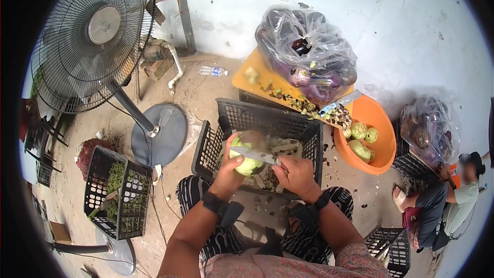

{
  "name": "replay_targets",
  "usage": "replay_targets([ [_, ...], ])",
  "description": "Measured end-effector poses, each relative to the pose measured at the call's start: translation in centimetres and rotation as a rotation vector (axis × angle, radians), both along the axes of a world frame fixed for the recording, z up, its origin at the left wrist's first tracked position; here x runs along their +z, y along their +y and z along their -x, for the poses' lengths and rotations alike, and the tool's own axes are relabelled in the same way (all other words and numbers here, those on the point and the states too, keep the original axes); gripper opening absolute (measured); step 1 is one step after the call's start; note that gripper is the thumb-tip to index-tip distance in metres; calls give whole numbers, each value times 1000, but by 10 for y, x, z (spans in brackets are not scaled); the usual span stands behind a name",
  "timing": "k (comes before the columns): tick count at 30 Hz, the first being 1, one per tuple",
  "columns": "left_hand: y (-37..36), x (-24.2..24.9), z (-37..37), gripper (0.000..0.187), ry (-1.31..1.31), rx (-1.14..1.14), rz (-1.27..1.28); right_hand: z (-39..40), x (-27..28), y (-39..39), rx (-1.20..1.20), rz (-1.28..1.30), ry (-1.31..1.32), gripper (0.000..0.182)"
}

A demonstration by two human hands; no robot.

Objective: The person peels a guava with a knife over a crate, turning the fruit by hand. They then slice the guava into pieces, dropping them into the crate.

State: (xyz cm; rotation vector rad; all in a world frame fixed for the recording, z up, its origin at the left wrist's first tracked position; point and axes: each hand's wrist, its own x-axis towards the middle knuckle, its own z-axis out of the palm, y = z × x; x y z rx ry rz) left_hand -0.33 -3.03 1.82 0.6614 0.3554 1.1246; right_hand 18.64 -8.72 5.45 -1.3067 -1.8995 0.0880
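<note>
My left hand point(230, 169) grips a partly peeled, pale green eggplant point(247, 166) from its left side. In my right hand point(297, 176) is a knife point(254, 154), its blade lying across the upper part of the eggplant. The far end of the eggplant is blurred, with brownish skin showing. Both hands are above a black plastic crate point(206, 146) that contains pale peelings point(288, 148). To the right, an orange basin point(383, 149) holds several peeled eggplants point(360, 133).
Beyond the crate, a yellow board point(244, 78) bears a bag of purple eggplants point(314, 56), scraps and another knife point(337, 104). A standing fan point(105, 25) and a crate of greenery point(128, 206) are left. A person point(437, 206) sits right, near another bag point(431, 128).
</note>
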Motion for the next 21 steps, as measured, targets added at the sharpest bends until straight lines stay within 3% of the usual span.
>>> replay_targets([
  [11, 0, 0, -1, 80, 28, 53, 43, 10, -5, 4, -53, 28, 27, 18],
  [13, 2, -4, -2, 80, 130, -5, -67, 14, -2, 5, -44, 29, 42, 20],
  [21, 0, -2, -4, 78, 39, -28, -8, 8, -6, 6, -49, 26, 37, 23],
])
